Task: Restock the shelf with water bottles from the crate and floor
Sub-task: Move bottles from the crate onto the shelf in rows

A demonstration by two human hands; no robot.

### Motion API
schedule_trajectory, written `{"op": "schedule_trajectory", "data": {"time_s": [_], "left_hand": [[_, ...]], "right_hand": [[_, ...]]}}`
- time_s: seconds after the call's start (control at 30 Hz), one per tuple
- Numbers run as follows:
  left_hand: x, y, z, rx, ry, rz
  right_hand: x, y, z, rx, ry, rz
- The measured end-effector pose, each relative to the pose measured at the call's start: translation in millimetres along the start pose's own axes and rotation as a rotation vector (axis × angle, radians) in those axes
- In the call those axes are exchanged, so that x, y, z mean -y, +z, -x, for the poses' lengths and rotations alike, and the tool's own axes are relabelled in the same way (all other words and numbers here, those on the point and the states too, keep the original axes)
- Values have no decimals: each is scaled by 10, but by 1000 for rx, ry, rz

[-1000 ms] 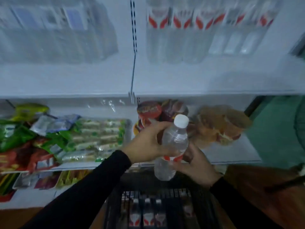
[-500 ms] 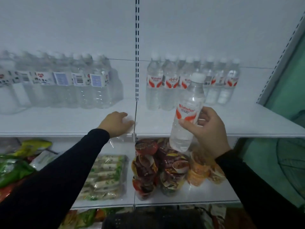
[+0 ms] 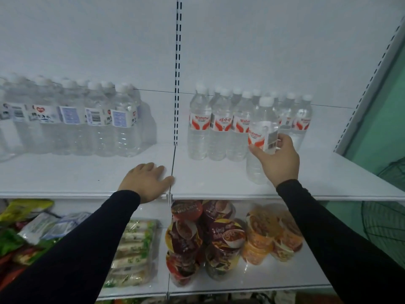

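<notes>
One water bottle (image 3: 262, 137) with a red-and-white label stands upright in our right hand (image 3: 278, 163), whose fingers wrap its middle from the right side; we cannot tell whether its base is already touching the upper shelf (image 3: 219, 178) or is just above it. It sits in front of the row of matching red-labelled bottles (image 3: 219, 126) lined up on the right half of that shelf, toward the row's right end. Our left hand (image 3: 146, 181) lies flat and spread, holding nothing, on the front of the same shelf, just left of the seam under the slotted upright (image 3: 178, 69). Well to the left, a shrink-wrapped pack of blue-labelled bottles (image 3: 72, 119) stands on the left half. Both our sleeves (image 3: 72, 260) are black. Below, on the lower shelf (image 3: 274, 279), we see a stack of dark red cup noodles (image 3: 206, 238) with orange cups (image 3: 271, 235) beside them on the right, wrapped sausage sticks (image 3: 133, 249) left of the seam, and green and red snack bags (image 3: 15, 238) farther left.
</notes>
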State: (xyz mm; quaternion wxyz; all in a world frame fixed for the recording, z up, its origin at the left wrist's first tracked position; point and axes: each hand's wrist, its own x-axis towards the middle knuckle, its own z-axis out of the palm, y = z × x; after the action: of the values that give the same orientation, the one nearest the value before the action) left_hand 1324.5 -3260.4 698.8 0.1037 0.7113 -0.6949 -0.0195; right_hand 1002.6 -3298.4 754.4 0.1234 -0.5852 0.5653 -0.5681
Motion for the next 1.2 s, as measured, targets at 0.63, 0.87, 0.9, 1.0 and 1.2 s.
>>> {"op": "schedule_trajectory", "data": {"time_s": [0.63, 0.87, 0.9, 1.0, 1.2], "left_hand": [[16, 30, -22, -33, 32, -9], [0, 20, -7, -53, 34, -17], [-9, 16, -2, -59, 34, -17], [-11, 11, 8, -58, 27, -19], [-41, -9, 11, -83, 20, -4]], "right_hand": [[-505, 16, 89, 131, 78, -22], [-592, 217, -271, 74, 124, 9], [-599, 242, -318, 70, 127, 8], [-607, 313, -445, 70, 148, -8], [-650, 471, -616, 67, 167, -31]]}}
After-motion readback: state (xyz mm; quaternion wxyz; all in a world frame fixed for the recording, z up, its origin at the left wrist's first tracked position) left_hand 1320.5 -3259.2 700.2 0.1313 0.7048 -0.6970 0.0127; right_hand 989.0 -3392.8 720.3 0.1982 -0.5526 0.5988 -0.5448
